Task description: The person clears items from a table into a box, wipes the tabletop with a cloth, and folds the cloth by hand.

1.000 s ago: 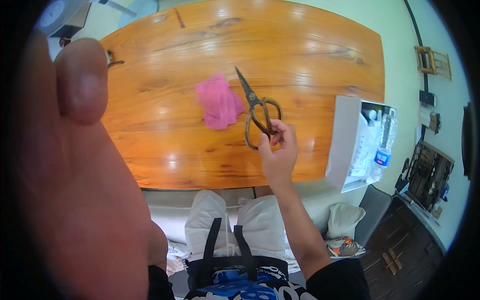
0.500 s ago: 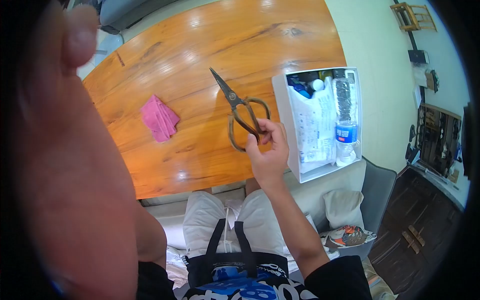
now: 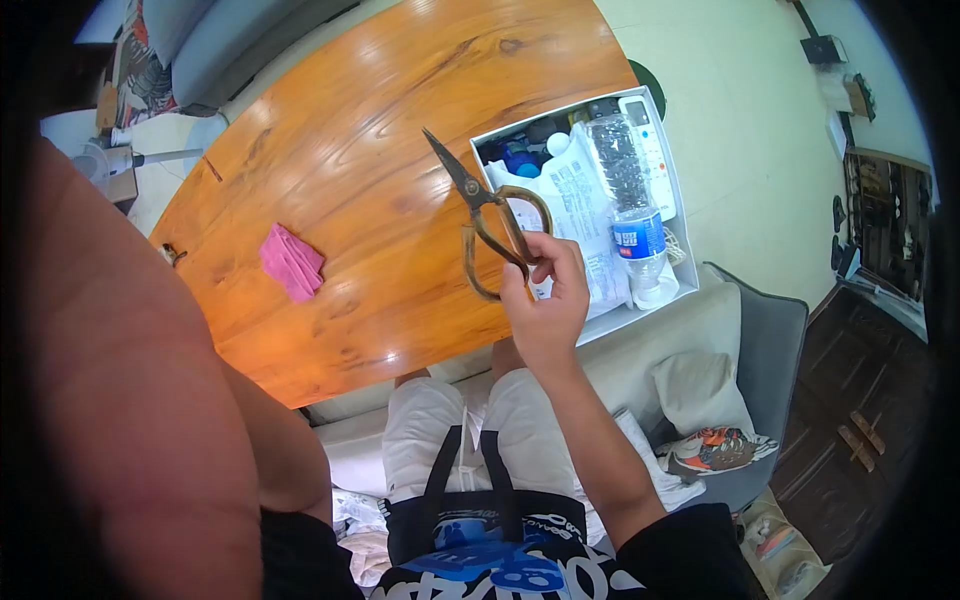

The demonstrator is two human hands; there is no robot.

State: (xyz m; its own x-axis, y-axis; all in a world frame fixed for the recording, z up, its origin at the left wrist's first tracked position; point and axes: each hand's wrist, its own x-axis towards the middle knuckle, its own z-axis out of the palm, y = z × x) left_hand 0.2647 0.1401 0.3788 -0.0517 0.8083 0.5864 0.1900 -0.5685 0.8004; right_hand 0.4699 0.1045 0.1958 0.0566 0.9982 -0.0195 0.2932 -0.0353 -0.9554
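Observation:
My right hand (image 3: 552, 305) is closed on a pair of scissors (image 3: 476, 197) with bronze-coloured loop handles and dark blades. Fingers and thumb pinch the handle, and the blades point up and to the left above the table. Very near the camera, my left hand (image 3: 140, 330) fills the left side as a blurred shape. Its fingers are out of sight. A folded pink cloth (image 3: 291, 262) lies on the wooden table (image 3: 370, 290), left of the scissors. Just beyond my right hand stands a white box (image 3: 684, 215), partly covered by the scissors' handle and my fingers.
Inside the box are a clear plastic bottle (image 3: 640, 235), a white printed package (image 3: 575, 215) and other small items. A grey sofa with a cushion (image 3: 700, 390) is at the lower right. Another grey sofa (image 3: 240, 50) stands beyond the table.
The view has shifted, so the box and cloth appear further left. My left hand's fingertips have left the view. My right hand still holds the scissors, which now overlap the box.

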